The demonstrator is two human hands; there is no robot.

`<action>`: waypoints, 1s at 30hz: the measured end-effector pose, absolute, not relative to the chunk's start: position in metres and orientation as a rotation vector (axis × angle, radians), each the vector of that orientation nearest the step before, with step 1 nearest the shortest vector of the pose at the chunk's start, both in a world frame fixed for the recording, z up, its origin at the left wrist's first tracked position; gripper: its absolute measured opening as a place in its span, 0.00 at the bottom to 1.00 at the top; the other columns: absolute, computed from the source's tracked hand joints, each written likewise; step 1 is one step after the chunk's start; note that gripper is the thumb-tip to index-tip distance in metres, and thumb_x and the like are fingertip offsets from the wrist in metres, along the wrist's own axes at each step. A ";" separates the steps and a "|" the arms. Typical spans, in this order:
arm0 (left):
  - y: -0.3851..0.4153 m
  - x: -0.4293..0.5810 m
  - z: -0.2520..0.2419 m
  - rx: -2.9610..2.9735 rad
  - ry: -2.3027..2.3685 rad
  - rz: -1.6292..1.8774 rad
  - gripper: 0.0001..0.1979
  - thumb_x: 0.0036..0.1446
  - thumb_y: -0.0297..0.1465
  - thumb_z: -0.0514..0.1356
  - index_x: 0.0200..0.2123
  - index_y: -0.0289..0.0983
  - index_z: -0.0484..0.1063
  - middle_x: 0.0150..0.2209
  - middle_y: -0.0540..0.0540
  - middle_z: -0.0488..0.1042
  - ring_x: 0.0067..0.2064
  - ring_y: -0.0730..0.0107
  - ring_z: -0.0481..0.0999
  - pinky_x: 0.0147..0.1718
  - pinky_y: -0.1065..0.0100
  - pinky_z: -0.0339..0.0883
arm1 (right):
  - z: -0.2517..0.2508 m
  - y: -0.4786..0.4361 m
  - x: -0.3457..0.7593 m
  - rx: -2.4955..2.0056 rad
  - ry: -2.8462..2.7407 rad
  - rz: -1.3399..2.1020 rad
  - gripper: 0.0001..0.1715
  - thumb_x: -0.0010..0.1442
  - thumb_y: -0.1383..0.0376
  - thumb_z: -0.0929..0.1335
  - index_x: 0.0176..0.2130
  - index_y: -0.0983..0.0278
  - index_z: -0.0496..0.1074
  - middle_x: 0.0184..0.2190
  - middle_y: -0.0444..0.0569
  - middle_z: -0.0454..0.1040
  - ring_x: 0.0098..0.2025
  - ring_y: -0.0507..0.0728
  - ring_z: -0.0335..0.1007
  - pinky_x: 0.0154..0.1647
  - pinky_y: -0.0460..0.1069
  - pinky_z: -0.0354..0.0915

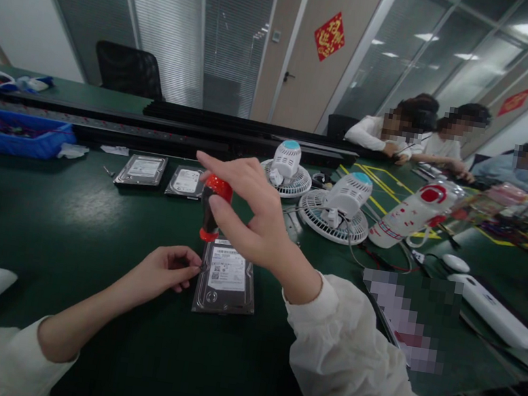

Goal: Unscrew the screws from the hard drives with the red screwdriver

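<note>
A hard drive (227, 278) with a white label lies flat on the green table in front of me. Above its far left part, my right hand (254, 216) has thumb and fingers around the red and black handle of a screwdriver (213, 210), its index finger stretched out past the top. The handle stands nearly upright; its shaft and tip cannot be made out. At the drive's left edge, my left hand (171, 268) is closed in a pinch, the fingertips touching the edge. Whatever sits between those fingertips is too small to tell.
Two more hard drives (142, 170) (186, 182) lie farther back, near a blue bin (13, 133). Two white fans (336, 209) and a white bottle (413, 214) stand right of them. A white power strip (495, 311) and cables lie at right. Several people sit at the far right.
</note>
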State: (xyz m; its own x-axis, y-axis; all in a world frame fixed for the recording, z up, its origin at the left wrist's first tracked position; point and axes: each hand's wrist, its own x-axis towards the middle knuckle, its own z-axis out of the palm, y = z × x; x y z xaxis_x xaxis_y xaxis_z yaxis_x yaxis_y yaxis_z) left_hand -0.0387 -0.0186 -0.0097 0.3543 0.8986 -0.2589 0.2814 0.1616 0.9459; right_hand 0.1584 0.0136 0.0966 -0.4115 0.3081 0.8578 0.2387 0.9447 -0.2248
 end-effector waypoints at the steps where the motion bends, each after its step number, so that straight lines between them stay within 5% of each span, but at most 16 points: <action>1: -0.019 -0.039 -0.010 1.382 1.171 0.631 0.16 0.49 0.43 0.71 0.32 0.38 0.74 0.27 0.52 0.74 0.25 0.73 0.72 0.25 0.69 0.69 | 0.097 0.013 0.158 -0.415 -2.003 0.070 0.19 0.72 0.60 0.60 0.58 0.62 0.70 0.47 0.49 0.79 0.48 0.56 0.73 0.57 0.59 0.68; 4: -0.019 -0.038 -0.010 1.380 1.164 0.629 0.17 0.49 0.44 0.71 0.32 0.38 0.73 0.27 0.53 0.73 0.25 0.73 0.71 0.25 0.70 0.69 | 0.098 0.012 0.159 -0.470 -1.995 0.045 0.18 0.71 0.57 0.65 0.55 0.62 0.73 0.41 0.47 0.77 0.46 0.56 0.71 0.54 0.57 0.68; 9: -0.019 -0.037 -0.008 1.380 1.169 0.618 0.17 0.49 0.44 0.70 0.32 0.38 0.73 0.27 0.53 0.74 0.26 0.73 0.72 0.26 0.69 0.69 | 0.099 0.012 0.158 -0.327 -2.038 0.086 0.24 0.74 0.64 0.55 0.60 0.69 0.68 0.56 0.55 0.75 0.58 0.56 0.69 0.62 0.58 0.64; 14: -0.019 -0.039 -0.009 1.394 1.177 0.621 0.17 0.50 0.44 0.70 0.33 0.38 0.74 0.27 0.52 0.74 0.26 0.72 0.73 0.27 0.69 0.70 | 0.097 0.014 0.157 -0.396 -1.999 0.066 0.21 0.73 0.58 0.61 0.58 0.65 0.71 0.40 0.47 0.78 0.45 0.55 0.70 0.56 0.57 0.66; 19: -0.019 -0.038 -0.009 1.371 1.174 0.620 0.16 0.49 0.43 0.71 0.32 0.38 0.73 0.27 0.53 0.74 0.25 0.74 0.71 0.26 0.70 0.69 | 0.099 0.015 0.159 -0.330 -2.056 0.095 0.25 0.75 0.61 0.55 0.61 0.65 0.69 0.59 0.54 0.76 0.62 0.56 0.69 0.64 0.59 0.62; 25: -0.018 -0.038 -0.010 1.364 1.162 0.623 0.17 0.49 0.43 0.70 0.33 0.37 0.73 0.28 0.54 0.73 0.25 0.76 0.70 0.25 0.71 0.67 | 0.096 0.016 0.156 -0.286 -1.908 0.056 0.15 0.70 0.62 0.68 0.53 0.65 0.74 0.42 0.47 0.81 0.44 0.53 0.74 0.52 0.54 0.68; 30: -0.019 -0.038 -0.008 1.362 1.159 0.612 0.18 0.47 0.44 0.70 0.32 0.37 0.73 0.28 0.53 0.73 0.25 0.75 0.70 0.26 0.70 0.67 | 0.097 0.015 0.158 -0.240 -1.960 0.120 0.19 0.73 0.65 0.60 0.57 0.67 0.72 0.55 0.56 0.78 0.58 0.57 0.73 0.59 0.58 0.66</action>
State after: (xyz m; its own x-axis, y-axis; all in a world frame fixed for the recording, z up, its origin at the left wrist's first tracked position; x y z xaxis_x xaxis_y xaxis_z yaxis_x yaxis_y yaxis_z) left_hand -0.0376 -0.0191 -0.0076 0.3681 0.8880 -0.2757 0.2728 0.1803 0.9450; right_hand 0.1575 0.0151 0.0969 -0.3758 0.2232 0.8994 0.1122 0.9744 -0.1950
